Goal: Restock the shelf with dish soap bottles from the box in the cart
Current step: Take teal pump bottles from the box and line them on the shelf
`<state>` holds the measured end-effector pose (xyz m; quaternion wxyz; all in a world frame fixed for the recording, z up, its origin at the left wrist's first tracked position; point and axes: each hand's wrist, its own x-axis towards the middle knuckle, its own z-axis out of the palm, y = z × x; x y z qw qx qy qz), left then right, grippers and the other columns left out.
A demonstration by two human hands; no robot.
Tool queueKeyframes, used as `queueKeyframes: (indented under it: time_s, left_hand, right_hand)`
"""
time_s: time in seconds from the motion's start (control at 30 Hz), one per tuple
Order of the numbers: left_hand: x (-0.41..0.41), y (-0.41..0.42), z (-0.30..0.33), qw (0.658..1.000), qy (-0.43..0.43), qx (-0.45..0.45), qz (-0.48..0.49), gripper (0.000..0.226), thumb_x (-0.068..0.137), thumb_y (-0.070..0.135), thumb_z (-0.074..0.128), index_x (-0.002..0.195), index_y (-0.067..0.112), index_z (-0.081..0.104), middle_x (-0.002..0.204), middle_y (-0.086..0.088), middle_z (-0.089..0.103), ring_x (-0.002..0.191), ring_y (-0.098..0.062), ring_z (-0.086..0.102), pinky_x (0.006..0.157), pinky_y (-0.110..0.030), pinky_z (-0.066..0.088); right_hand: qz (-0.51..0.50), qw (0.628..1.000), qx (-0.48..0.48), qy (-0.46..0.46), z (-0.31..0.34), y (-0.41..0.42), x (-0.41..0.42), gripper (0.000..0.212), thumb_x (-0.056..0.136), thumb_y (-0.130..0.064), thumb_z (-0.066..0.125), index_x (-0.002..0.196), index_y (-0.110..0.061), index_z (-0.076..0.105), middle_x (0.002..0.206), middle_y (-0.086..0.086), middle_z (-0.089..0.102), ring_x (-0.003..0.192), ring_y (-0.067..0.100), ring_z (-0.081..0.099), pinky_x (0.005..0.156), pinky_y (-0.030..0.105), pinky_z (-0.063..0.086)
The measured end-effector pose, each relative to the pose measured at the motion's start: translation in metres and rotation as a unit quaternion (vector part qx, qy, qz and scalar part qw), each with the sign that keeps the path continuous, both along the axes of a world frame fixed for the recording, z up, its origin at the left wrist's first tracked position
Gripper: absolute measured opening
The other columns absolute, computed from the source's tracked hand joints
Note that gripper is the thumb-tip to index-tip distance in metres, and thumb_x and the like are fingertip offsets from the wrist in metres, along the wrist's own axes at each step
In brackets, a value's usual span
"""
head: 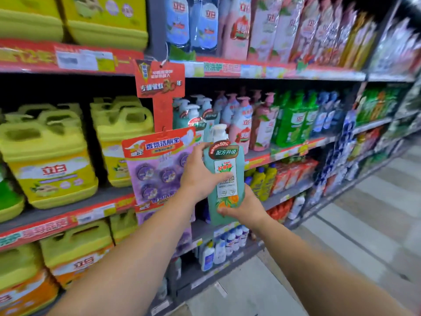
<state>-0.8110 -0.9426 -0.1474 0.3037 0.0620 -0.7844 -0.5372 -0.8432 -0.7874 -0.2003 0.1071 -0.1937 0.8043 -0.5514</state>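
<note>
A person's two hands clasp a teal plastic pump bottle of dish soap (224, 183) upright before the middle shelf (284, 153): left hand (200, 174) wrapping its side, right hand (243, 207) cupping its base, apparently to steady its weight and face the label outward, toward matching teal bottles (182, 115).

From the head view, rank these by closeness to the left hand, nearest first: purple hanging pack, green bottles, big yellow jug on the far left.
Measured from the left hand:
1. Purple hanging pack, just to its left, nearly touching.
2. Green bottles, up and to the right on the shelf.
3. Yellow jug, far left on the shelf.
</note>
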Motion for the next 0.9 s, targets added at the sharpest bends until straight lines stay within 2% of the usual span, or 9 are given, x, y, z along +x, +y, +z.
queueKeyframes:
  time_s: [0.1,0.17,0.3,0.43,0.5,0.7,0.9]
  left_hand:
    - [-0.053,-0.015,0.013,1.0,0.002,-0.006,-0.001,0.092,0.051,0.026,0.094,0.125,0.041,0.04,0.122,0.01,0.057,0.108,-0.012,0.061,0.092,-0.041,0.053]
    - [-0.081,-0.022,0.02,1.0,0.001,-0.019,0.001,0.094,0.051,0.028,0.093,0.126,0.042,0.04,0.123,0.008,0.057,0.109,-0.013,0.061,0.091,-0.042,0.054]
    - [-0.123,-0.031,0.022,0.998,0.007,-0.052,0.043,0.095,0.051,0.033,0.093,0.131,0.036,0.041,0.128,0.007,0.052,0.116,-0.014,0.054,0.098,-0.041,0.049]
    - [-0.153,-0.031,0.019,0.993,0.003,-0.087,0.077,0.091,0.056,0.026,0.091,0.132,0.034,0.041,0.131,0.007,0.047,0.117,-0.01,0.048,0.1,-0.03,0.042]
    - [-0.166,-0.025,0.017,0.988,0.003,-0.117,0.105,0.09,0.056,0.026,0.091,0.131,0.035,0.041,0.131,0.008,0.045,0.118,-0.008,0.045,0.1,-0.029,0.041]
    - [-0.199,-0.005,0.013,0.967,-0.018,-0.144,0.208,0.089,0.059,0.029,0.089,0.133,0.035,0.041,0.133,0.009,0.043,0.123,-0.008,0.042,0.104,-0.034,0.041]
    - [-0.223,0.02,0.017,0.948,-0.041,-0.127,0.288,0.089,0.062,0.021,0.088,0.136,0.033,0.041,0.135,0.009,0.043,0.11,0.006,0.036,0.097,-0.013,0.03]
  right_hand:
    - [-0.014,1.0,0.009,0.021,0.017,-0.018,-0.05,0.071,0.067,-0.018,0.088,0.12,-0.028,0.041,0.103,-0.015,0.061,0.098,0.008,0.061,0.071,0.014,0.047]
    - [-0.022,1.0,0.007,0.021,0.021,-0.026,-0.078,0.07,0.067,-0.018,0.088,0.119,-0.027,0.042,0.101,-0.015,0.06,0.093,0.005,0.06,0.069,0.012,0.047]
    - [-0.024,0.999,0.005,0.035,0.017,-0.039,-0.128,0.081,0.062,-0.018,0.09,0.127,-0.026,0.044,0.11,-0.01,0.065,0.1,0.009,0.064,0.089,0.033,0.054]
    - [-0.007,0.999,-0.001,0.039,0.004,-0.052,-0.177,0.073,0.062,-0.009,0.089,0.12,-0.021,0.045,0.106,-0.007,0.066,0.097,0.01,0.066,0.085,0.033,0.056]
    - [0.007,0.999,-0.014,0.033,-0.004,-0.058,-0.203,0.075,0.061,-0.008,0.089,0.12,-0.019,0.045,0.107,-0.003,0.068,0.099,0.015,0.067,0.085,0.035,0.056]
    - [0.101,0.994,-0.022,0.027,-0.019,-0.07,-0.263,0.086,0.051,-0.033,0.088,0.124,-0.029,0.041,0.106,-0.009,0.068,0.097,0.01,0.068,0.085,0.04,0.057]
    - [0.188,0.979,-0.071,0.018,-0.022,-0.069,-0.299,0.08,0.059,-0.013,0.09,0.123,-0.022,0.043,0.107,-0.012,0.068,0.096,0.002,0.067,0.085,0.034,0.056]
